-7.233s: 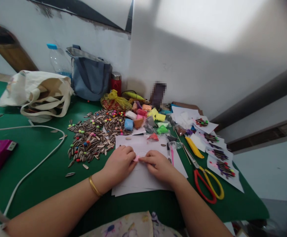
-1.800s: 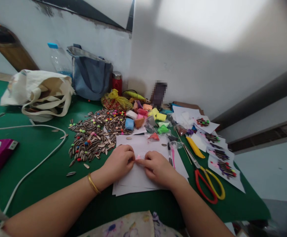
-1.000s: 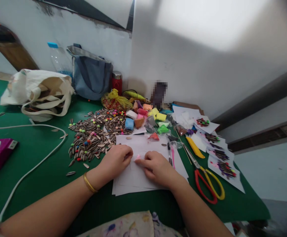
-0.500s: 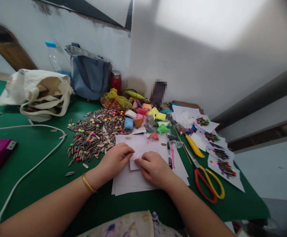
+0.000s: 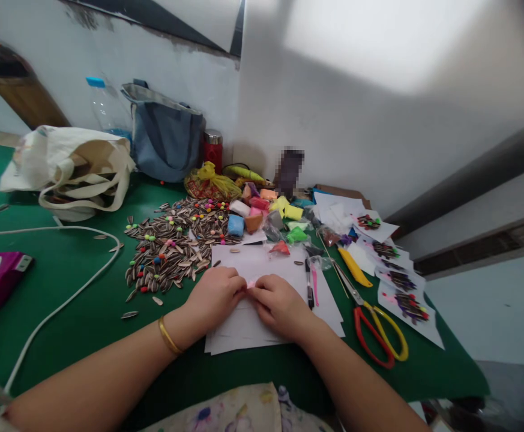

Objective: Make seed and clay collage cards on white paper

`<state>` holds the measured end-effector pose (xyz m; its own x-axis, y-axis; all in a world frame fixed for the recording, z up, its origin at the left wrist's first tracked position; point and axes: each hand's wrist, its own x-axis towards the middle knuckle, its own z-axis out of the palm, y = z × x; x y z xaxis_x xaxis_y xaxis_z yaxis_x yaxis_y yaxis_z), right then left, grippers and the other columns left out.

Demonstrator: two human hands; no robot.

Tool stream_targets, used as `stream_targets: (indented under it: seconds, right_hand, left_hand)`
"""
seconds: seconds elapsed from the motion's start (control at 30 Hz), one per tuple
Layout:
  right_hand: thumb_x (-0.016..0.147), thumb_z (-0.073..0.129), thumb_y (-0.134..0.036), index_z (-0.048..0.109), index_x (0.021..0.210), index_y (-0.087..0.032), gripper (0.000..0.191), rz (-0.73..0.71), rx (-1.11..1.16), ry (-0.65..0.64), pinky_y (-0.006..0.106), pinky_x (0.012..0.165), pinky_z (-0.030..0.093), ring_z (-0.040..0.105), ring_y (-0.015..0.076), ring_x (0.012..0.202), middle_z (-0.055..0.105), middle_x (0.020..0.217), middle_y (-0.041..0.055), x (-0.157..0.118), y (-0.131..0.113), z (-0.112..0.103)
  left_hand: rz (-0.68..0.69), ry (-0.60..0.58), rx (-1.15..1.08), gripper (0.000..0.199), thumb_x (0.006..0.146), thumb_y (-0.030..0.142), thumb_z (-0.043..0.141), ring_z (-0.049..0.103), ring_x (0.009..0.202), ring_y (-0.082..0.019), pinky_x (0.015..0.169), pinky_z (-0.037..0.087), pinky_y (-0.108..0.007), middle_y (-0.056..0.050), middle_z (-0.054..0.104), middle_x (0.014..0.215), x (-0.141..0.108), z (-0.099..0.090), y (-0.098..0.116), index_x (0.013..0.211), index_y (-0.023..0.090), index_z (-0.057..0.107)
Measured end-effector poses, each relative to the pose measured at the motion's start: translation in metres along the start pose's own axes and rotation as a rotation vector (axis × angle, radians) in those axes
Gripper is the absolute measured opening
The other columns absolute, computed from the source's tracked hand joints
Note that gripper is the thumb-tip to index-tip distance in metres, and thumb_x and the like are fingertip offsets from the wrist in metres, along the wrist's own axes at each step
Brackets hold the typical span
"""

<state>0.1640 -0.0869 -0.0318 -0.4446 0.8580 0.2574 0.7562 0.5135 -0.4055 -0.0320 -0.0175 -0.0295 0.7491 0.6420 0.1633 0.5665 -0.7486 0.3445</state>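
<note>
My left hand (image 5: 216, 299) is closed, its thumb and fingertips pinched at a small lump of pink modelling clay (image 5: 251, 284). From the other side, my right hand (image 5: 280, 305) has bent fingers and thumb closed on the same clay. The fingers hide most of the lump. Both hands rest low over a stack of white paper sheets (image 5: 232, 339). Left of them spreads a heap of striped sunflower seeds (image 5: 180, 240) mixed with coloured beads. Bags of coloured clay (image 5: 253, 222) lie behind the paper.
To the right lie red-and-yellow scissors (image 5: 374, 330), a yellow cutter (image 5: 355, 267), a black pen (image 5: 310, 285), a pink clay tool (image 5: 316, 287) and several seed-decorated cards (image 5: 410, 306). A white cable (image 5: 70, 288), a cloth bag (image 5: 86, 174) and a blue bag (image 5: 167, 138) occupy the left.
My left hand has shifted right, its fingertips coming together with those of my right hand at the pink clay. The small white card beneath is now mostly covered. My right hand barely moved.
</note>
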Motion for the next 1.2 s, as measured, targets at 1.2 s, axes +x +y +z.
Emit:
stream_targets:
  seconds: [1.2]
  right_hand:
    - [0.093, 0.052, -0.016, 0.067, 0.122, -0.022, 0.033, 0.101, -0.02, 0.064, 0.035, 0.082, 0.049, 0.057, 0.021, 0.091, 0.062, 0.098, 0.009, -0.001, 0.006, 0.0]
  left_hand:
    - [0.115, 0.041, 0.149, 0.026, 0.098, 0.027, 0.051, 0.053, 0.074, -0.021, 0.07, 0.037, -0.037, -0.006, 0.06, 0.076, -0.004, 0.009, 0.002, 0.081, 0.018, 0.07]
